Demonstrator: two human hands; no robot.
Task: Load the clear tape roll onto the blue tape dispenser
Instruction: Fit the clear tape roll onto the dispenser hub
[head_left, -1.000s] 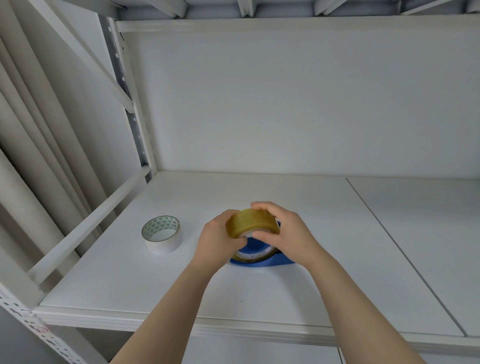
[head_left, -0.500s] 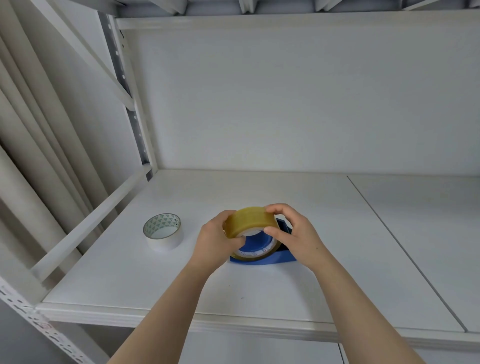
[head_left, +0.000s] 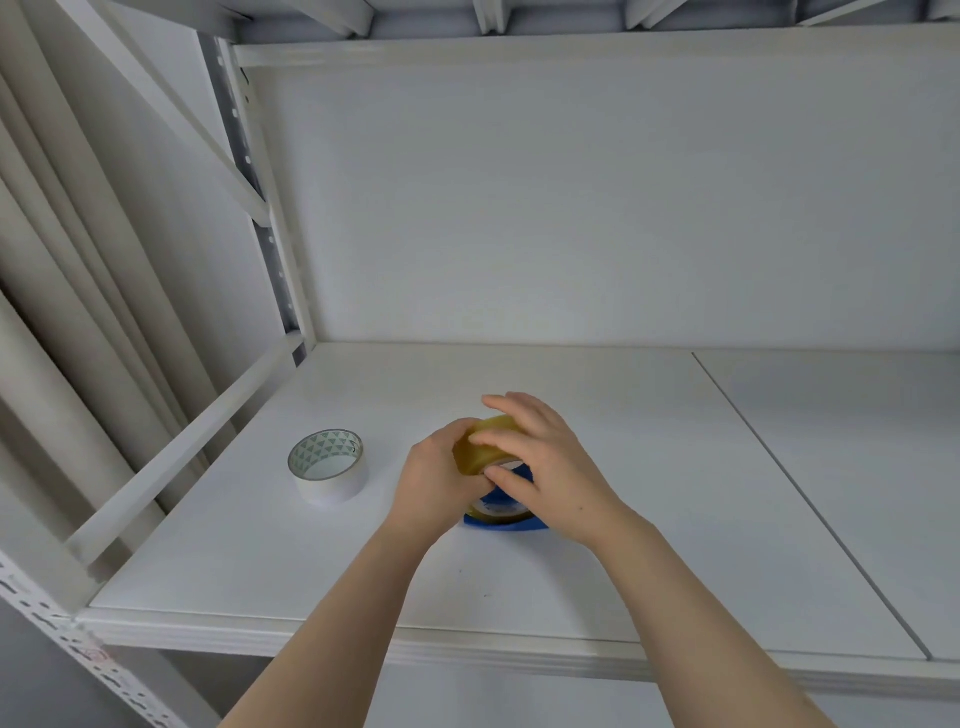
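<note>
The clear, yellowish tape roll (head_left: 480, 447) stands on edge over the blue tape dispenser (head_left: 506, 519), which rests on the white shelf (head_left: 597, 571). My left hand (head_left: 441, 488) grips the roll from the left side. From the right, my right hand (head_left: 545, 462) holds it with the thumb at the roll's lower edge and the fingers spread over its top. Most of the dispenser is hidden behind the hands; only its lower blue rim and a strip of tape core show.
A white tape roll (head_left: 327, 465) with a green triangle pattern inside lies flat to the left of my hands. A slanted white frame bar (head_left: 182, 452) runs along the shelf's left side. A seam (head_left: 805, 499) divides the shelf boards on the right.
My right hand's fingers have spread and slid over the top of the clear roll. The roll has tilted slightly and sits lower against the dispenser.
</note>
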